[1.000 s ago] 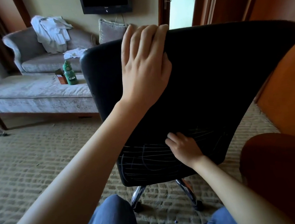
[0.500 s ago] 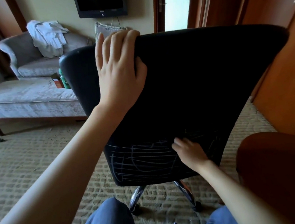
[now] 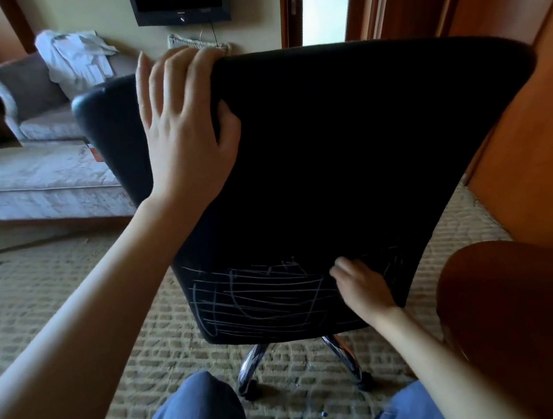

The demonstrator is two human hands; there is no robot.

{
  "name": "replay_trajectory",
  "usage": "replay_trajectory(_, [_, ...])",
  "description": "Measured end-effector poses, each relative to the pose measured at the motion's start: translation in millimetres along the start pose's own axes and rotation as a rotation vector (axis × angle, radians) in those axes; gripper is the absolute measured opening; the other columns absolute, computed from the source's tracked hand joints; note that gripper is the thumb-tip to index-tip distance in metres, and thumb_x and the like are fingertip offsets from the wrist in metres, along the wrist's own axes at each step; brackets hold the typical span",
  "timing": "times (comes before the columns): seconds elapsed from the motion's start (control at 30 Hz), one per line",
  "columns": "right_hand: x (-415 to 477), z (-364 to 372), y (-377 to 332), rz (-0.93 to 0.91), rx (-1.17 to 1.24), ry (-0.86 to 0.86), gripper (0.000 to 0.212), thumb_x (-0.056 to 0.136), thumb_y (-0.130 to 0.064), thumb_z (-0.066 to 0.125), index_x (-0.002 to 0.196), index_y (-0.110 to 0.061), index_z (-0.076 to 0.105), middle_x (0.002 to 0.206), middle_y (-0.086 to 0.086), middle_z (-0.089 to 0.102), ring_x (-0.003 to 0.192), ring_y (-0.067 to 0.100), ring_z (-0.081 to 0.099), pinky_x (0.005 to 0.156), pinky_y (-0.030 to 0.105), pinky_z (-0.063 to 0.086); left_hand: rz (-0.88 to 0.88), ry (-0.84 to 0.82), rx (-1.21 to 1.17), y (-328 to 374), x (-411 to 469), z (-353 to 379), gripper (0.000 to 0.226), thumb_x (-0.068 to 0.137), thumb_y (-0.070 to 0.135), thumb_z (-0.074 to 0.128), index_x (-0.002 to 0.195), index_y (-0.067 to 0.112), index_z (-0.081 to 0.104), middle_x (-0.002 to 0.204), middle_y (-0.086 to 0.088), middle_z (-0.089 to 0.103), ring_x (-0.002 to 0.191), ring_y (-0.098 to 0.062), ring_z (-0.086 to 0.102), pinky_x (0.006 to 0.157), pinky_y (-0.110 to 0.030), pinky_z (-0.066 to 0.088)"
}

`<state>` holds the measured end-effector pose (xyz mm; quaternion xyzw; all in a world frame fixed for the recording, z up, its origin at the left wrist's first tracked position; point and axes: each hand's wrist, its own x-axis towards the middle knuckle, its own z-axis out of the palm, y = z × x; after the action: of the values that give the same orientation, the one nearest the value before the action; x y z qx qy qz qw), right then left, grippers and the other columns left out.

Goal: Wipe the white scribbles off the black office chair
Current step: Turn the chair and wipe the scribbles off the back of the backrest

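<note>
– At far left, grey sofa [image 3: 41,187] with white clothes [image 3: 78,56] dumped on it, well apart from the job. Next over, left hand [image 3: 183,127] on the top edge of the office chair [image 3: 347,149]: fingers hooked over the rim, thumb on the rear face. That's a grip.
– Chair where?
– Centre of view, rear of the back panel facing the person. It stands on the carpet [image 3: 55,303] on a chrome base [image 3: 251,367], just beyond the knees.
– Marks?
– White scribbles [image 3: 261,297] across the lower band of the back, dense toward view-left, a few faint ones further right. Right hand [image 3: 363,289] sits at the right end of the dense patch, fingers curled against the fabric. Cloth under it? Can't tell, nothing shows.
– Handling?
– My read: it's on castors, so it will roll and swivel under any sideways push. Back looks like a soft fabric face over a stiff frame, so it should give a little under pressure. Not fragile, and easy enough to steady. Best hold is the top rim, where the left one is: stiff, good lever against rotation. Short strokes toward the braced side.
– Right side?
– Brown rounded wooden piece [image 3: 522,319] near the chair's right edge, not touching as far as I see. It would limit swing that way.
</note>
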<state>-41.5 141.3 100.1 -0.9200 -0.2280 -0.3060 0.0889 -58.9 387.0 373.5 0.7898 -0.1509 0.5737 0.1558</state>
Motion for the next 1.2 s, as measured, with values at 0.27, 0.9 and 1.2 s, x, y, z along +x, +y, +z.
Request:
replay_trajectory(0.27, [50,-52,-17,-0.087,0.141,0.476,0.014,0.083,-0.001,0.065,0.094,-0.001,0.073,0.092,0.011,0.067,0.082,0.02,0.059,0.073,0.025,0.051,-0.067,0.046,-0.047,1,-2,5,0.04,0.082,0.009,0.05,0.12,0.001,0.056,0.122,-0.016,0.056,0.122,-0.03,0.044,0.105,-0.059,0.028])
replay_trajectory(0.9, [-26,-100,72,0.239,0.07,0.137,0.037,0.076,0.008,0.072,0.102,-0.009,0.052,0.093,0.015,0.055,0.058,0.029,0.059,0.04,0.033,0.047,-0.13,0.007,-0.029,22,5,5,0.046,0.076,0.009,0.044,0.12,0.001,0.055,0.126,-0.015,0.055,0.131,-0.03,0.041,0.114,-0.058,0.012])
replay_trajectory(1.2, [17,-145,103,-0.057,-0.039,0.439,0.016,0.098,-0.011,0.037,0.108,-0.007,0.049,0.107,0.011,0.044,0.096,0.028,0.05,0.08,0.031,0.045,0.086,-0.057,-0.006,119,33,57,0.036,0.086,0.038,0.048,0.1,0.009,0.064,0.1,-0.009,0.059,0.096,-0.028,0.056,0.099,-0.034,0.024])
